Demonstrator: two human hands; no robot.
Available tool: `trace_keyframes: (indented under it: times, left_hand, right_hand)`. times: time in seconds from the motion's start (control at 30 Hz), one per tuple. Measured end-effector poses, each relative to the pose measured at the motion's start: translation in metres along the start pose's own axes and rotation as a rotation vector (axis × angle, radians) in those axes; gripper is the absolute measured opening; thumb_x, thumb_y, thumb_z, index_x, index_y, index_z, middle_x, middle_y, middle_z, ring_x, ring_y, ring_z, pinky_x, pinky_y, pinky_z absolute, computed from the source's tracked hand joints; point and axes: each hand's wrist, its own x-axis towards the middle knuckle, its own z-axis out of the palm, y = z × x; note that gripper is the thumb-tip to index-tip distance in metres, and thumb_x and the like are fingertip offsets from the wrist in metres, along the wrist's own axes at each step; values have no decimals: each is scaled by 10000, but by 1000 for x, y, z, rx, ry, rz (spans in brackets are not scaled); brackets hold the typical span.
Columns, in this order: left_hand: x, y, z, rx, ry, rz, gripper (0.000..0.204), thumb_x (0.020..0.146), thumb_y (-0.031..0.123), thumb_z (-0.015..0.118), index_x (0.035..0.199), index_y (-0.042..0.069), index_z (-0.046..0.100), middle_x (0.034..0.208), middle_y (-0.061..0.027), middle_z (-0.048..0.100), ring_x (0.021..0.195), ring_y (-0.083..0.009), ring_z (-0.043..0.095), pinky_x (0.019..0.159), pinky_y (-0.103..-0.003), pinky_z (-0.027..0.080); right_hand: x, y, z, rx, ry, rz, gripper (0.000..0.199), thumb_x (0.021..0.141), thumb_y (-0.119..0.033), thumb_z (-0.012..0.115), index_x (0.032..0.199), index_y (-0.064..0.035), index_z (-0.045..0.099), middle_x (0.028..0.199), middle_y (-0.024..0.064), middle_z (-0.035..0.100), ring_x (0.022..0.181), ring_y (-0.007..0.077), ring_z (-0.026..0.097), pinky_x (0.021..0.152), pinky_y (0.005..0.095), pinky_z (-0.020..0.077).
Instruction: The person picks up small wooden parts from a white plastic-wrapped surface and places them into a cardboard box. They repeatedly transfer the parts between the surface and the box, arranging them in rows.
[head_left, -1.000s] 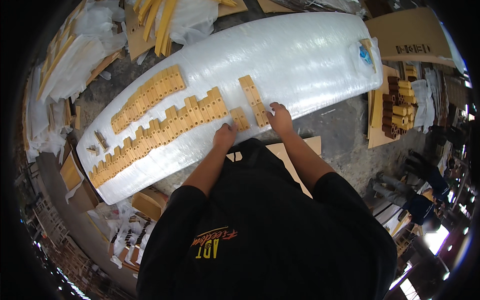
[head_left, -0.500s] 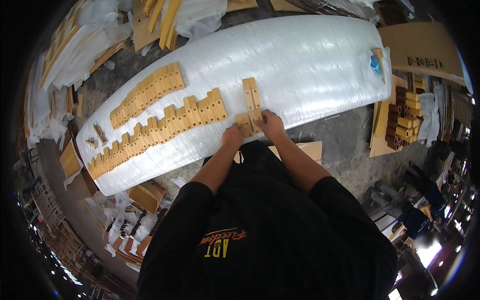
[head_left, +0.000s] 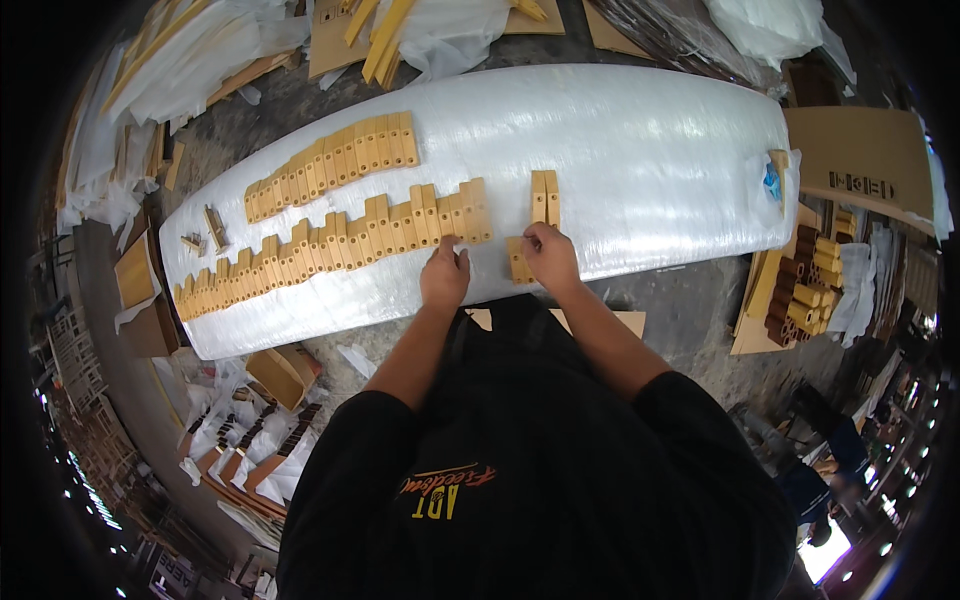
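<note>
A long row of tan wooden blocks with drilled holes lies on a table wrapped in clear plastic film. My left hand is at the near edge of this row towards its right end, its index finger stretched to the blocks and its thumb apart. To the right is a small separate group of similar blocks. My right hand has its fingers closed at the near part of that group, on a wooden block mostly hidden beneath them. A short block lies just left of this hand.
A second row of blocks lies farther back. Two or three small loose pieces are at the table's left end. A blue item in plastic sits at the right end. Brown and yellow tube-like pieces are stacked beyond; cardboard stands behind.
My left hand has left the small group and moved left to the long row. My right hand stays at the small group, its fingers slightly farther up. The whole view has shifted.
</note>
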Motion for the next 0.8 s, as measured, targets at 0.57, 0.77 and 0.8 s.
trace_keyframes:
  times: [0.57,0.77,0.8]
  left_hand:
    - [60,9,-24,416,-168,250,518,911,14,584,1414,-34,466,1413,-241,458,1120,-399,647,936,-446,570]
    - [63,8,-18,358,-150,267,511,915,22,570,1411,-50,468,1444,-255,446,1187,-425,607,998,-451,530]
    - [62,7,-17,358,-139,291,538,905,5,579,1423,-62,450,1454,-256,434,1184,-422,610,994,-444,536]
  right_hand:
    - [-81,24,-26,-54,155,273,131,874,-141,697,917,-17,698,867,198,712,794,380,699,708,439,552]
    - [-113,45,-33,-44,226,385,172,878,-167,701,926,-2,704,849,202,717,789,363,706,727,436,549]
    - [-115,48,-33,-47,220,390,176,877,-171,702,928,-3,704,849,202,717,792,364,707,729,436,550]
